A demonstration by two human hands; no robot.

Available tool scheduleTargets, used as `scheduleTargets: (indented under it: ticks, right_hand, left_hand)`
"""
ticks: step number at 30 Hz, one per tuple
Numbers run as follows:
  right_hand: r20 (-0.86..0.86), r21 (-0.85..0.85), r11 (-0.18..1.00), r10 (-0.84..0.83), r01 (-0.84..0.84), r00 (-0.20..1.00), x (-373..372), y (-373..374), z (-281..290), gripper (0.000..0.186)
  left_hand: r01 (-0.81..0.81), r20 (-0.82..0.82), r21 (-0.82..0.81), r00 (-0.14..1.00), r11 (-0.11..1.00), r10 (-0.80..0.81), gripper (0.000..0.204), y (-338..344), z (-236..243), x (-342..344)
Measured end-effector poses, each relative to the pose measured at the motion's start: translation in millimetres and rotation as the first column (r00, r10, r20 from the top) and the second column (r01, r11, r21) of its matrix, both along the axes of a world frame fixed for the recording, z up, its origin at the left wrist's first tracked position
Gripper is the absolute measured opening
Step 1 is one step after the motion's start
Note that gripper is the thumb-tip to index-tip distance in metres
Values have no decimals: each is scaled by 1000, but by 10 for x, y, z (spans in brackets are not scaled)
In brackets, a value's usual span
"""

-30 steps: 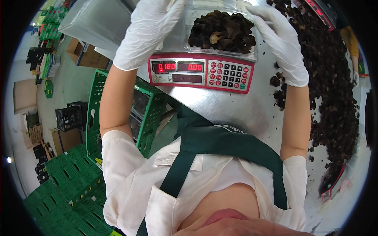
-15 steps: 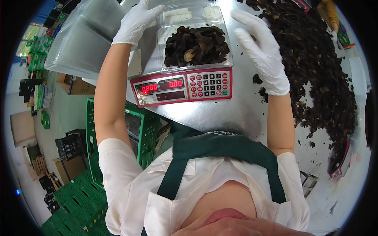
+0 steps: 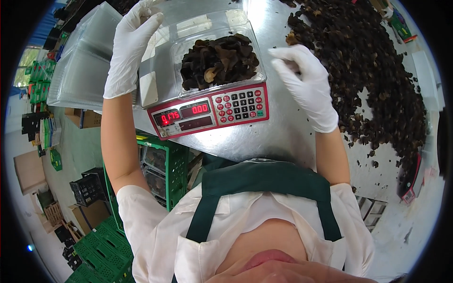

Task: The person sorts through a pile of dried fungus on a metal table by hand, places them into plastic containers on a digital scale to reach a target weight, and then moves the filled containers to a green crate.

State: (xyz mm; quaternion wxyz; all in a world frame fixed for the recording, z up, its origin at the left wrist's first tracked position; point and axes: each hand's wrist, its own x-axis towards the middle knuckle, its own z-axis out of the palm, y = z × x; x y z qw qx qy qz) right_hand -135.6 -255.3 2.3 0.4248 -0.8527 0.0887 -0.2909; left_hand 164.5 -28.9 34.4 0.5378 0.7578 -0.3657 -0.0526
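Observation:
Dark wood ear mushrooms (image 3: pixel 219 61) lie heaped in a clear plastic clamshell box (image 3: pixel 260 78) on the weighing scale (image 3: pixel 207 111). The scale has a red frame, lit red digits and a keypad. To the upper left of the box is my gloved left hand (image 3: pixel 130 49), its thumb apart from the fingers and nothing seen in it; the fingertips are partly cut off by the top edge. My gloved right hand (image 3: pixel 304 80) hovers right of the box, fingers curved and thumb a little apart, holding nothing I can see.
Loose wood ears (image 3: pixel 373 80) spread over the metal table (image 3: pixel 236 141) on the right. Stacked clear boxes (image 3: pixel 78 75) stand at the left. Below the table edge is a green crate (image 3: pixel 177 167). Another red-framed device (image 3: pixel 411 181) sits at the far right.
The view has shifted, so scale and box sit further left. My left hand has drawn down and outward from the box. My right hand has curled its fingers. The lit digits have changed.

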Motion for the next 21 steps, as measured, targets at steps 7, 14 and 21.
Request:
scheduleTargets:
  ticks: [7, 14, 21]
  right_hand:
    - [-80, -648, 746, 136, -156, 987, 571, 363, 161, 26]
    - [-9, -458, 880, 140, -129, 990, 495, 111, -25, 15]
    - [10, -405, 905, 143, -126, 990, 560, 119, -68, 12]
  left_hand:
    - [12, -52, -65, 999, 998, -15, 34, 23, 11, -200]
    - [19, -4, -44, 1000, 999, -19, 34, 95, -22, -206]
    - [39, 12, -53, 999, 998, -39, 33, 73, -76, -171]
